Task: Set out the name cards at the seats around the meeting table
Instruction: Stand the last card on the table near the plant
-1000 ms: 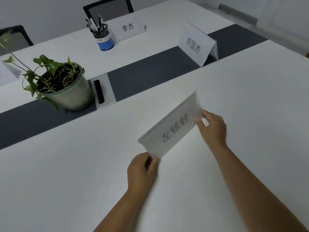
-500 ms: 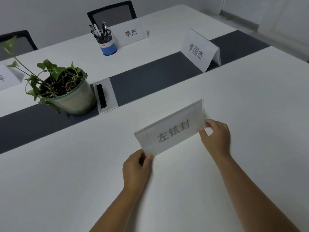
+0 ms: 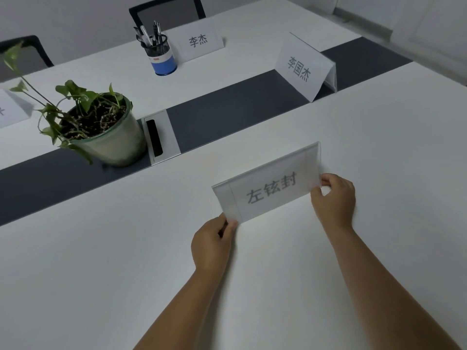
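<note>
two hands [image 3: 273, 223] on a clear, perhaps frosted name card [image 3: 267, 184]

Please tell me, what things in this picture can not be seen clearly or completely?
- Name card at far left, head view: the frame edge cuts it; its name is unreadable.
- Held name card: its base is hidden behind its own front face, so contact with the table is unclear.
- Left hand and right hand: fingers behind the card are hidden.
- Pen holder: its label is too small.
- Chairs: seats hidden by the table.
</note>
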Action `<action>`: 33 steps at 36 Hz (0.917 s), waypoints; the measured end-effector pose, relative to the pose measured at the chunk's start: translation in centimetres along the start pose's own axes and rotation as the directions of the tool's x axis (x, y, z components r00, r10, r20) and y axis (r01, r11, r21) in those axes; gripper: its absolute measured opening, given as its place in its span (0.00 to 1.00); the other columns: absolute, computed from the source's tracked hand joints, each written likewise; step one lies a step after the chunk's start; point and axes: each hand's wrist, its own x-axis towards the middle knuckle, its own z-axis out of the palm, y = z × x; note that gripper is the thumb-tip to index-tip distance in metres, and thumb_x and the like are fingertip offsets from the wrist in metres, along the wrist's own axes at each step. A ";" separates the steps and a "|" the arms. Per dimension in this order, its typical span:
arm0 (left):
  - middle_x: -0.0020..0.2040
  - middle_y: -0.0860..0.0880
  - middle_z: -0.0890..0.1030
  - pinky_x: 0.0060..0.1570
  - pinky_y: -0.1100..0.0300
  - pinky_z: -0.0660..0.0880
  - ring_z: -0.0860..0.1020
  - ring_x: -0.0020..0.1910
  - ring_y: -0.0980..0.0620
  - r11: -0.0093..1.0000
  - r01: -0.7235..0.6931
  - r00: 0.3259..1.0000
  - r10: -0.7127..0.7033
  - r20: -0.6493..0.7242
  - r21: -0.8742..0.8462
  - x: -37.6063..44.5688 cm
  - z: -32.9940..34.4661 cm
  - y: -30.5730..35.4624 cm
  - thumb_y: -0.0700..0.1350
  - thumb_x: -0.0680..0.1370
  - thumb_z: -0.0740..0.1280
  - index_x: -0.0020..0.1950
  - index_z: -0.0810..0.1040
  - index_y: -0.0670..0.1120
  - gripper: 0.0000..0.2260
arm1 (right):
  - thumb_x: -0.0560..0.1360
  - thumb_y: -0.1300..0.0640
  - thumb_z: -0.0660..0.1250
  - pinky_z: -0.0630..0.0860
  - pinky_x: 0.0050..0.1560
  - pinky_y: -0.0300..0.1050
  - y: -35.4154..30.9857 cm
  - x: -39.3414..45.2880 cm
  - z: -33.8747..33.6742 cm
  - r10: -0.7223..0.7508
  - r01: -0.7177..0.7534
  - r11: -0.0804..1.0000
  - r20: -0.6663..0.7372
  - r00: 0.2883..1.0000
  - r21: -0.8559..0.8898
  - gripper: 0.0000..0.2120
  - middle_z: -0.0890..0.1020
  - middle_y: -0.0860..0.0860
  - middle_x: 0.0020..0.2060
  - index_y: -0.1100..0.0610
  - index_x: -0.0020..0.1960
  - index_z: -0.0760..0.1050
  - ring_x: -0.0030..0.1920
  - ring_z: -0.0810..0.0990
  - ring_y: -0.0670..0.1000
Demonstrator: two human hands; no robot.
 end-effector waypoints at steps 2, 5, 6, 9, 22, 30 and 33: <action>0.26 0.52 0.66 0.27 0.62 0.58 0.64 0.27 0.56 0.998 -0.028 0.999 0.027 0.016 0.057 0.3 0.3 0.6 0.46 0.75 0.63 0.25 0.60 0.49 0.19 | 0.67 0.68 0.63 0.71 0.52 0.55 0.1 0.1 0.1 0.008 -0.009 1.000 -0.041 0.999 -0.012 0.11 0.81 0.65 0.46 0.67 0.49 0.75 0.51 0.73 0.65; 0.29 0.54 0.66 0.26 0.62 0.58 0.66 0.29 0.55 0.990 -0.060 0.997 0.053 0.054 0.126 0.9 1.1 1.7 0.49 0.76 0.61 0.25 0.57 0.54 0.21 | 0.68 0.67 0.62 0.70 0.54 0.58 0.4 0.3 0.3 0.042 -0.047 0.997 -0.087 0.995 -0.053 0.14 0.80 0.67 0.47 0.68 0.52 0.74 0.51 0.73 0.66; 0.29 0.54 0.65 0.26 0.63 0.58 0.67 0.30 0.54 0.989 -0.060 0.997 0.053 0.057 0.138 1.1 1.4 2.0 0.49 0.76 0.61 0.25 0.57 0.55 0.20 | 0.68 0.67 0.62 0.69 0.55 0.58 0.4 0.4 0.3 0.051 -0.058 0.996 -0.099 0.994 -0.067 0.14 0.79 0.68 0.47 0.69 0.54 0.73 0.51 0.73 0.67; 0.29 0.54 0.65 0.27 0.63 0.59 0.68 0.33 0.52 0.984 -0.067 0.997 0.058 0.054 0.167 1.6 2.1 2.4 0.50 0.76 0.60 0.26 0.59 0.54 0.19 | 0.69 0.67 0.63 0.68 0.57 0.57 0.6 0.4 0.5 0.048 -0.060 0.993 -0.125 0.991 -0.100 0.16 0.79 0.68 0.48 0.70 0.55 0.71 0.53 0.73 0.67; 0.28 0.54 0.66 0.28 0.62 0.60 0.68 0.32 0.51 0.978 -0.130 0.990 0.120 0.071 0.164 1.5 1.9 1.8 0.48 0.74 0.63 0.27 0.64 0.47 0.17 | 0.65 0.61 0.58 0.69 0.58 0.55 0.6 0.3 0.7 0.098 -0.113 0.991 -0.195 0.976 -0.071 0.20 0.80 0.68 0.46 0.70 0.53 0.73 0.51 0.75 0.67; 0.29 0.56 0.67 0.27 0.65 0.59 0.68 0.32 0.55 0.977 -0.144 0.987 0.130 0.093 0.159 1.3 1.8 1.9 0.49 0.74 0.64 0.24 0.59 0.55 0.20 | 0.64 0.61 0.57 0.67 0.59 0.55 0.6 0.2 0.8 0.119 -0.138 0.987 -0.209 0.971 -0.077 0.20 0.80 0.68 0.47 0.70 0.53 0.73 0.52 0.75 0.67; 0.28 0.56 0.67 0.27 0.65 0.59 0.67 0.30 0.58 0.975 -0.166 0.983 0.152 0.100 0.150 1.3 1.7 1.7 0.49 0.73 0.65 0.24 0.59 0.55 0.21 | 0.64 0.61 0.56 0.67 0.59 0.57 0.6 0.1 0.7 0.139 -0.158 0.985 -0.224 0.965 -0.071 0.20 0.80 0.68 0.47 0.70 0.53 0.73 0.51 0.75 0.67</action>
